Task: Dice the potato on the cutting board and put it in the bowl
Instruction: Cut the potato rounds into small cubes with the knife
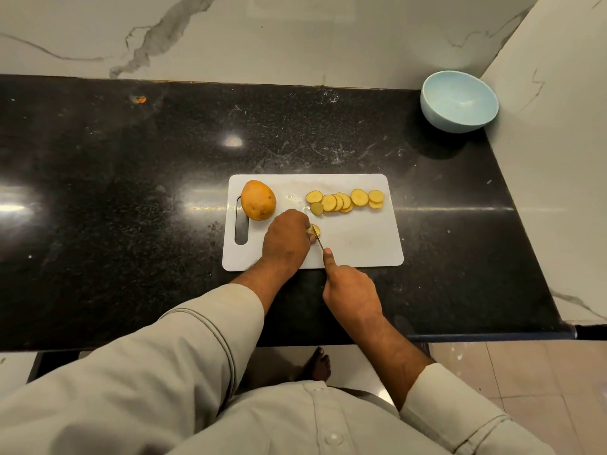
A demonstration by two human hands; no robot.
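So right now my left hand [287, 239] is curled down over the last stub of potato [314, 230] near the middle of the cutting board [361, 244], pinning it, and only a little yellow end pokes out on the right side of my fingers. My right hand [349, 289] is wrapped round the knife [320, 243] handle with the index finger laid along the top, and the blade runs from that hand away toward the far-left, ending right up against the stub. That's the bit that matters: the piece sits just left of the blade and touching it, so the cut comes down beside my left fingertips, which are really close. I think the edge is already on the potato, but my hand hides most of it so I can't swear to that. The finished slices [345, 201] lie in an overlapping row across the far right part of the board, and a whole potato [258, 200] waits at the far left by the handle slot. The bowl [459, 105] is well off at the far right corner of the desk [131, 192], nearer my knife hand, and looks to have nothing in it yet. Nothing's diced so far, only rounds.
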